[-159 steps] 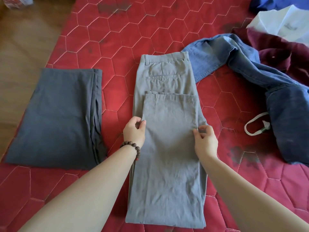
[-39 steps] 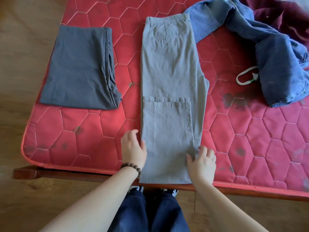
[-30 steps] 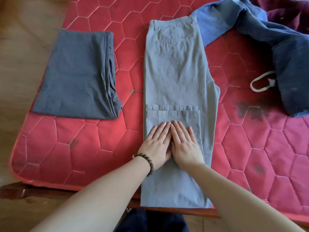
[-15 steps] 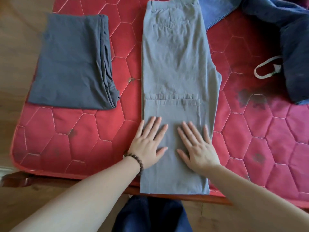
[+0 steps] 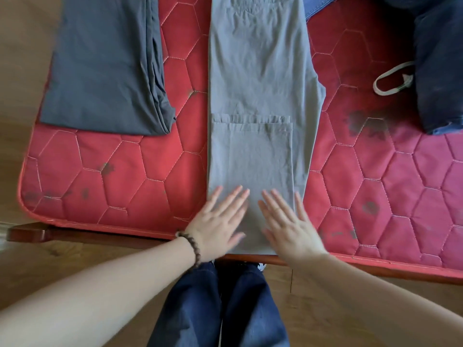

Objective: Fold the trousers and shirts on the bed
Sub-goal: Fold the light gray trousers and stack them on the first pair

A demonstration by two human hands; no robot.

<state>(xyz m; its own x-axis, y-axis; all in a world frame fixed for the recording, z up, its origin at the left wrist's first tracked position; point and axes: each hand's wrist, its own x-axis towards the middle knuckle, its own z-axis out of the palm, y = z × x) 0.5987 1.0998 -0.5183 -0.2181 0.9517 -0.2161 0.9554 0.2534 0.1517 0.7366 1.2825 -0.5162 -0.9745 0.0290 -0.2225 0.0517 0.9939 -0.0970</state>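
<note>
A red quilted mattress point(image 5: 150, 171) with hexagon stitching and several dark stains covers the bed, its near edge resting on a wooden bed frame point(image 5: 27, 234) above a wooden floor point(image 5: 20, 58). Down the middle of the mattress lie the grey trousers point(image 5: 258, 71), laid lengthwise with the legs doubled back, so that the hems point(image 5: 250, 120) form a straight line across the cloth about halfway up and the fold sits at the near edge of the mattress. To their left, well apart, lies a folded dark grey garment point(image 5: 100, 63), its layered edges facing the trousers. At the far right a dark blue garment point(image 5: 441, 58) lies crumpled, with a white loop of cord point(image 5: 390, 78) just beside it; a strip of lighter blue cloth point(image 5: 315, 6) shows at the top edge, touching the trousers. The person's legs in dark blue jeans point(image 5: 218, 309) stand at the bed's edge. Both hands lie flat on the near end of the grey trousers, fingers straight and spread, gripping nothing: the left hand point(image 5: 218, 221), with a beaded bracelet point(image 5: 193, 246) at the wrist, and the right hand point(image 5: 288, 221) beside it, slightly apart and blurred.
</note>
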